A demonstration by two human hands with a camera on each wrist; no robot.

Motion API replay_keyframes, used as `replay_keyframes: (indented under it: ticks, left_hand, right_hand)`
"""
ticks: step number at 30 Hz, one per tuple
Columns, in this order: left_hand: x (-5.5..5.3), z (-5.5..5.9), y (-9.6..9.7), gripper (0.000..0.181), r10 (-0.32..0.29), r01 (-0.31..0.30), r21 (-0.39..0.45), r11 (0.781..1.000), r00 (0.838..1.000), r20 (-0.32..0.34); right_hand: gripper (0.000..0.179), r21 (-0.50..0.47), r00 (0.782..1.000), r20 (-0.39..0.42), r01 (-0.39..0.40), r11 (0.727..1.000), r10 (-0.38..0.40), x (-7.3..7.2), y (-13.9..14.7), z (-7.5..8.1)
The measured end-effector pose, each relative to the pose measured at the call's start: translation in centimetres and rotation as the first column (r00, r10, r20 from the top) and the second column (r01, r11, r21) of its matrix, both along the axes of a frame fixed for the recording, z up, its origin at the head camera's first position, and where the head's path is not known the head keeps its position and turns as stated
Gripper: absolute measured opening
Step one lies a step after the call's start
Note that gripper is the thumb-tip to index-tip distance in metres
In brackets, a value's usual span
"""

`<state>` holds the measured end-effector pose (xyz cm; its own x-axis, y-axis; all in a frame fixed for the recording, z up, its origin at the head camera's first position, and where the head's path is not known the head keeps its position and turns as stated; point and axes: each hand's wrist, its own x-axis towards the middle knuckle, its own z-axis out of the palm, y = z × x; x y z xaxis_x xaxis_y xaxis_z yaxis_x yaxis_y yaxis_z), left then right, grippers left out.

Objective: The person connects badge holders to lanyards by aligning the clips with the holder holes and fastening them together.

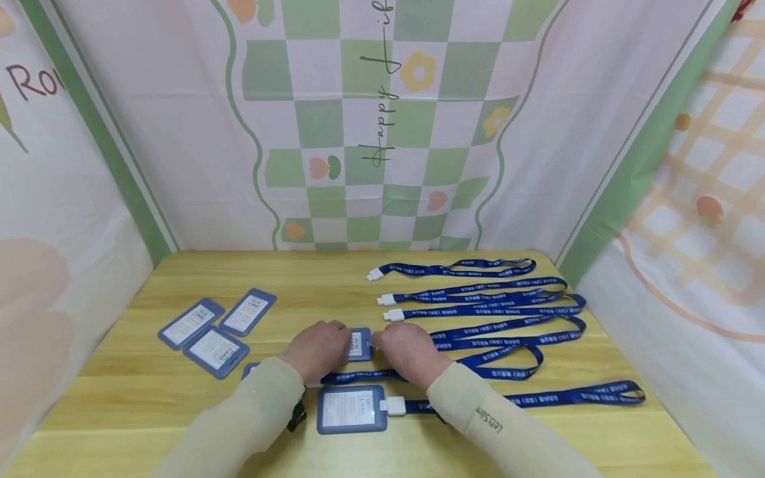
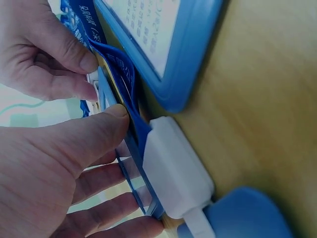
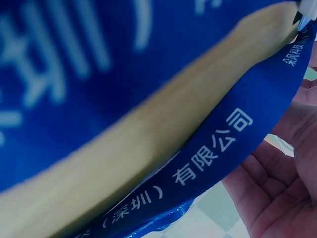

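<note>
My left hand [image 1: 317, 348] holds a blue ID card holder [image 1: 360, 345], thumb on one face and fingers behind it, as the left wrist view shows. Facing it, my right hand [image 1: 409, 348] pinches the white clip [image 2: 92, 78] of a blue lanyard [image 1: 451, 342] right at the holder's slotted end. Whether the clip is hooked through the slot, I cannot tell. White-lettered strap [image 3: 213, 153] crosses the right wrist view in front of the right palm. Just below the hands, another card holder [image 1: 352, 409] lies joined to a lanyard by its white clip [image 1: 393, 405].
Three loose card holders [image 1: 216, 352] lie at the table's left. Several lanyards [image 1: 478, 309] stretch along the right side, white clips toward the middle. Another strap [image 1: 364, 377] runs under the hands toward a card holder [image 1: 250, 369] mostly hidden by the left forearm. Patterned curtains [image 1: 382, 133] enclose the table.
</note>
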<state>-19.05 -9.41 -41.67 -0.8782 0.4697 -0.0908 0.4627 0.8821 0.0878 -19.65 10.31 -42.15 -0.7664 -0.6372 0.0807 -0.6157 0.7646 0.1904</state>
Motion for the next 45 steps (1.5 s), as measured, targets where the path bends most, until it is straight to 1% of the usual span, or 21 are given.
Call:
replay_keyframes:
  ticks: [7, 15, 23, 33, 41, 45]
  left_hand:
    - [0.00, 0.02, -0.09, 0.029, 0.008, -0.008, 0.013, 1.000, 1.000, 0.016]
    - [0.01, 0.07, -0.24, 0.026, 0.004, -0.004, 0.020, 1.000, 1.000, 0.014]
    - [-0.22, 0.00, -0.30, 0.022, 0.002, -0.003, 0.033, 0.999, 1.000, 0.006]
    - [-0.23, -0.26, -0.44, 0.019, 0.004, -0.005, 0.042, 0.999, 1.000, 0.008]
    - [-0.10, -0.10, -0.45, 0.019, 0.000, 0.000, 0.047, 0.999, 1.000, -0.003]
    - [-0.10, -0.05, -0.41, 0.018, 0.004, -0.004, 0.047, 0.999, 1.000, 0.004]
  right_hand:
    - [0.010, 0.022, 1.000, 0.001, -0.002, 1.000, 0.002, 0.14, -0.11, 0.08]
    - [0.011, 0.021, 1.000, -0.015, -0.012, 1.000, 0.013, 0.17, -0.04, 0.05]
    - [0.012, 0.011, 1.000, 0.002, -0.006, 1.000, 0.006, 0.01, -0.09, 0.24]
    - [0.013, -0.012, 0.999, 0.040, 0.014, 1.000, -0.014, 0.02, -0.16, 0.19]
    - [0.013, -0.009, 0.999, 0.032, 0.014, 1.000, -0.013, 0.08, -0.25, 0.29]
    - [0.013, -0.006, 0.999, 0.038, 0.020, 1.000, -0.020, 0.11, -0.26, 0.44]
